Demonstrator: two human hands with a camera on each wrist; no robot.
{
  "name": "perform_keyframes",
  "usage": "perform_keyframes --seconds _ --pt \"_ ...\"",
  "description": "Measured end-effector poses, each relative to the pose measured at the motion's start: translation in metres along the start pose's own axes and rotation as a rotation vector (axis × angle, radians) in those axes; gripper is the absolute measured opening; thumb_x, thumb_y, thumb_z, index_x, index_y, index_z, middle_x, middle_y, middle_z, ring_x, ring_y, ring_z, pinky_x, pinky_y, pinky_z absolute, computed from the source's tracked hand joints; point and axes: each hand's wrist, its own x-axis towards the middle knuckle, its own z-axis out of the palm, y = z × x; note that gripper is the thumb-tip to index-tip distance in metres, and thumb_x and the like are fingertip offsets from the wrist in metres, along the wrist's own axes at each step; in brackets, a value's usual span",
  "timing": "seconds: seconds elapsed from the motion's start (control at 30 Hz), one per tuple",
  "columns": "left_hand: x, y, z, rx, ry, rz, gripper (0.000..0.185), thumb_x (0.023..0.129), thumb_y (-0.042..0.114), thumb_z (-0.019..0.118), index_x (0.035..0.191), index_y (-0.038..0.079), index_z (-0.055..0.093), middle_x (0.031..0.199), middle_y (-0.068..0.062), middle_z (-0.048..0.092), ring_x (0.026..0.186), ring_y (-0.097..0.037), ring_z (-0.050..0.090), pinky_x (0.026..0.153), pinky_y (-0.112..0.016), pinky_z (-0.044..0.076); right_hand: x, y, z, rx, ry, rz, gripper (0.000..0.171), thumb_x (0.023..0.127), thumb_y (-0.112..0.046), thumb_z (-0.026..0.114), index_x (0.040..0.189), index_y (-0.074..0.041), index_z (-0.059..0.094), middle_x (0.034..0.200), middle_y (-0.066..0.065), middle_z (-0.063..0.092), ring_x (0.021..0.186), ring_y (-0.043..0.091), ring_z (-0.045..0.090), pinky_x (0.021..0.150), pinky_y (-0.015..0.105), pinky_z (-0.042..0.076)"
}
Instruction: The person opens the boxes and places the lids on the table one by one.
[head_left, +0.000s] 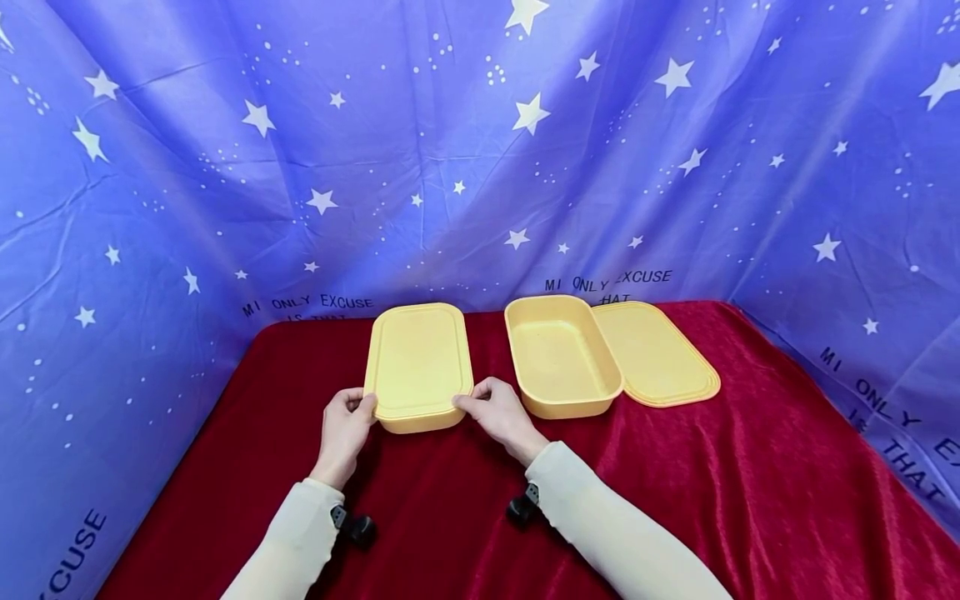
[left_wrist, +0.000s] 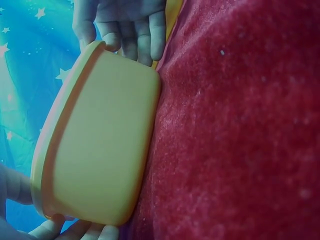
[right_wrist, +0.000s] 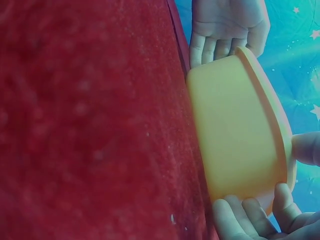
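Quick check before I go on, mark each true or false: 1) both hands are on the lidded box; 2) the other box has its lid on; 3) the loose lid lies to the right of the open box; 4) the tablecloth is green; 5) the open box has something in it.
1) True: the left hand and the right hand grip the near corners of the lidded box.
2) False: the open box has no lid on it.
3) True: the loose lid lies flat beside it on the right, its edge tucked against the box.
4) False: the tablecloth is red.
5) False: the head view shows only its bare yellow floor.
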Motion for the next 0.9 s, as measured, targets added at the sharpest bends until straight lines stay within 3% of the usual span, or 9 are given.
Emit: perform_keyframes --seconds 0.47,0.9 --pt "-0.001 0.002 0.008 -0.014 0.000 0.004 0.028 0.091 0.011 0.050 0.114 -0.006 0.054 0.097 -0.014 0.056 0.075 -0.011 0.055 0.070 -0.022 0.050 -0.002 0.000 -0.007 0.005 0.010 0.009 0.025 0.080 -0.025 0.073 0.083 -0.007 0.056 0.077 0.004 0.054 0.070 0.017 0.049 0.062 0.028 0.041" --pt "-0.002 0.002 0.013 -0.017 -0.002 0.004 0.028 0.090 0.011 0.050 0.113 -0.006 0.054 0.098 -0.015 0.055 0.078 -0.013 0.056 0.073 -0.026 0.050 -0.001 0.004 -0.011 0.021 0.023 0.013 0.024 0.081 -0.023 0.072 0.082 -0.007 0.055 0.078 0.004 0.053 0.070 0.017 0.048 0.062 0.028 0.040"
